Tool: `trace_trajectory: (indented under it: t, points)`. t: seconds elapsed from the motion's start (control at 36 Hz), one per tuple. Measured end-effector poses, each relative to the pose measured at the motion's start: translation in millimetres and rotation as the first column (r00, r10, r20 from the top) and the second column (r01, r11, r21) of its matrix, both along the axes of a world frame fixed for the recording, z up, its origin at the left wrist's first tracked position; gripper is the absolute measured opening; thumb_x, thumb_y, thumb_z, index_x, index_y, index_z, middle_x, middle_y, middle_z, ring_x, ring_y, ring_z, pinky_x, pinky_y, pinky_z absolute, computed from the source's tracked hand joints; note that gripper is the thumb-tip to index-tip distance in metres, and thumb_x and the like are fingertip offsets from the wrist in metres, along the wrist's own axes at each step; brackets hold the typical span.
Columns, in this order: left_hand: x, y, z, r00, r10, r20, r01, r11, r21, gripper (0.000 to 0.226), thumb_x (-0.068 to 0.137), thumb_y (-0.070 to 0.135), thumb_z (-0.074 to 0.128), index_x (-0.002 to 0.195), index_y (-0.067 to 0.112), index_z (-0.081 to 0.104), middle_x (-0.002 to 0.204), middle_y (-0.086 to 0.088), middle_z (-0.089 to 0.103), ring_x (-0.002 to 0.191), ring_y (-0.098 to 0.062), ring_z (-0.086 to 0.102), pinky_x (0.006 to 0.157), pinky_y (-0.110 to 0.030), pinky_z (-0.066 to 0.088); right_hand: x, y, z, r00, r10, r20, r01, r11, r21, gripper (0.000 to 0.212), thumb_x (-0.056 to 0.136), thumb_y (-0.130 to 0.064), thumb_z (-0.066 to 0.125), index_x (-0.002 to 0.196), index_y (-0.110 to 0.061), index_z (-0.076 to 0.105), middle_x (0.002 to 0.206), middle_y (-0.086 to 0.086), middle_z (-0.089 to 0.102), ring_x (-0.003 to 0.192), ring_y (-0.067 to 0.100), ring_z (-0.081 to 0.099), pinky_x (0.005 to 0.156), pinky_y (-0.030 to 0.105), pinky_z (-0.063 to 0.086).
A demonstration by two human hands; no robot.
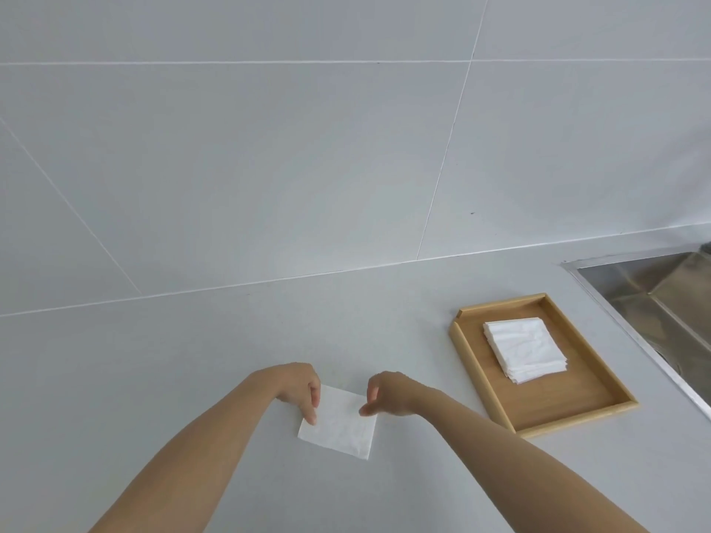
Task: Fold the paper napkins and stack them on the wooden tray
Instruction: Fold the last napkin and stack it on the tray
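Where it lies flat on the pale counter (192,378), a white paper napkin (340,425) is pinned at its side edges by both hands: the left hand (298,386) with fingertips down, the right hand (386,394) pinching. Well to the right, a wooden tray (569,407) holds a folded stack (523,350), beside a steel sink (661,298).
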State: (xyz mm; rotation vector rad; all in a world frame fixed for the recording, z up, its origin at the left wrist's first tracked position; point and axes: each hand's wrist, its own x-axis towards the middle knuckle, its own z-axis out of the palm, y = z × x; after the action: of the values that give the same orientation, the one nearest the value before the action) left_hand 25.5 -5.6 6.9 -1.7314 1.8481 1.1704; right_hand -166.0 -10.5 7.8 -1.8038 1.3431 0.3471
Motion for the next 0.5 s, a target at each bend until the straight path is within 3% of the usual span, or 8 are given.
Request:
trace_trajectory:
  t: [0.08, 0.19, 0.42, 0.5]
  points:
    - [-3.5, -1.3, -5.6, 0.996, 0.078, -0.033, -0.082, 0.988, -0.130, 0.046, 0.078, 0.019, 0.071, 0.120, 0.011, 0.054, 0.108, -0.004, 0.050, 0.099, -0.021, 0.050, 0.071, -0.023, 0.039, -1.7, -1.2, -4.6, 0.995, -0.097, 0.014, 0.098, 0.992, -0.081, 0.040, 0.086, -0.028, 0.061, 0.120, -0.009, 0.052, 0.126, 0.010, 0.056, 0.111, 0.025, 0.052, 0.090, 0.033, 0.043]
    - [-11.4, -1.3, -13.7, 0.995, 0.100, -0.029, -0.104, 0.972, -0.210, 0.054, 0.080, 0.017, 0.069, 0.128, 0.015, 0.045, 0.131, -0.010, 0.045, 0.117, -0.027, 0.050, 0.096, -0.035, 0.042, 0.6, 0.5, -14.4, 0.984, -0.177, 0.015, 0.178, 0.976, -0.124, 0.041, 0.084, -0.023, 0.063, 0.121, -0.012, 0.049, 0.125, 0.010, 0.056, 0.107, 0.024, 0.054, 0.090, 0.034, 0.045]
    - [-21.3, -1.6, -31.5, 0.998, 0.023, 0.061, -0.006, 0.963, -0.268, 0.051, 0.077, 0.021, 0.070, 0.123, 0.015, 0.047, 0.128, -0.008, 0.041, 0.122, -0.022, 0.042, 0.095, -0.031, 0.042, 8.0, 5.0, -31.0, 0.981, -0.192, -0.033, 0.185, 0.971, -0.154, 0.044, 0.082, -0.019, 0.066, 0.121, -0.011, 0.048, 0.125, 0.009, 0.054, 0.116, 0.025, 0.049, 0.087, 0.033, 0.044]
    - [-22.1, -2.2, -33.7, 0.996, 0.008, 0.090, 0.017, 0.962, -0.274, 0.045, 0.077, 0.021, 0.070, 0.117, 0.012, 0.051, 0.115, -0.005, 0.042, 0.120, -0.023, 0.043, 0.093, -0.031, 0.043, 8.9, 4.8, -34.9, 0.983, -0.177, -0.047, 0.168, 0.974, -0.153, 0.042, 0.081, -0.018, 0.067, 0.119, -0.010, 0.050, 0.125, 0.009, 0.054, 0.116, 0.025, 0.048, 0.087, 0.034, 0.045]
